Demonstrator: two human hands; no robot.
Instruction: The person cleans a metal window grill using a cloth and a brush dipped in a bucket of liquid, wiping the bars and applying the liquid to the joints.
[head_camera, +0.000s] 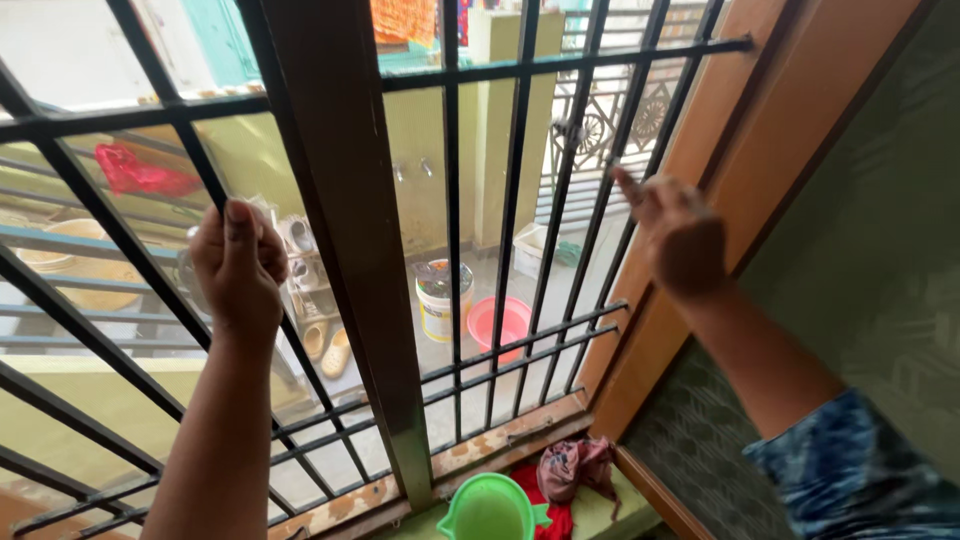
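Observation:
A dark metal window grille (452, 200) with vertical and slanted bars fills the view. Its thick central post (350, 220) runs from top to sill. My left hand (238, 268) is closed in a fist around a slanted bar left of that post. My right hand (680, 238) is raised by the rightmost bars, blurred, holding nothing. Its index finger stretches toward a bar close to the wooden window frame (700, 150), and I cannot tell whether it touches.
On the sill below lie a green plastic funnel (490, 510) and a crumpled red and pink cloth (575, 470). A green patterned wall (870, 260) stands at the right. Outside, far below, are a paint bucket (443, 300), a pink basin (498, 322) and shoes.

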